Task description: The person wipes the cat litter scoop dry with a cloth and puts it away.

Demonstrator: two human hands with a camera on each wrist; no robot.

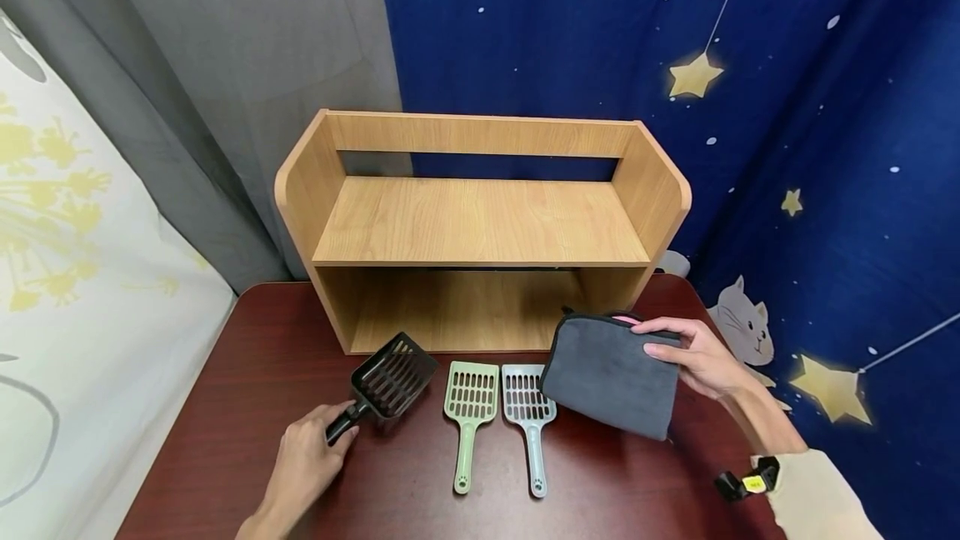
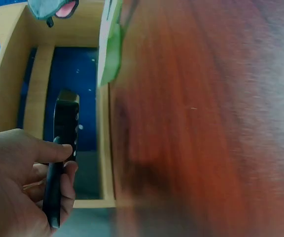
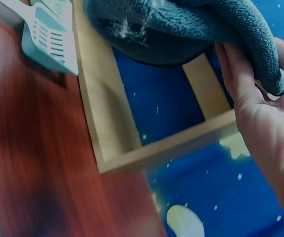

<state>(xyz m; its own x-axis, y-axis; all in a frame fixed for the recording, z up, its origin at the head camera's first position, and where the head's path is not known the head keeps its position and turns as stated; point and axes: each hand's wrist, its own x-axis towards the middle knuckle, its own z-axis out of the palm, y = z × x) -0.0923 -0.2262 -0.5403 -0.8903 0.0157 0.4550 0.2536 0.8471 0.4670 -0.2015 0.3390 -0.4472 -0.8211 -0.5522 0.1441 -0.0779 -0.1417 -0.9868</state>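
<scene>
In the head view my left hand point(image 1: 306, 457), at the lower left, grips the handle of a black slotted litter scoop point(image 1: 362, 386), its head raised toward the shelf. The left wrist view shows thumb and fingers wrapped round the scoop's black handle point(image 2: 53, 195). My right hand point(image 1: 701, 358) pinches the upper right edge of a soft grey pouch point(image 1: 611, 377) with dark trim and a bit of pink at its opening. Seen from the right wrist, the pouch point(image 3: 181, 22) looks fleecy, with pale hairs on it. It overlaps the light blue litter scoop point(image 1: 536, 440); a green litter scoop point(image 1: 466, 440) lies beside that.
A two-tier wooden shelf point(image 1: 480, 223) stands at the back of the dark red table point(image 1: 247, 407). Behind it hang a grey curtain point(image 1: 262, 32) and a blue curtain with stars point(image 1: 570, 32). A white patterned cloth point(image 1: 90, 290) hangs at the left.
</scene>
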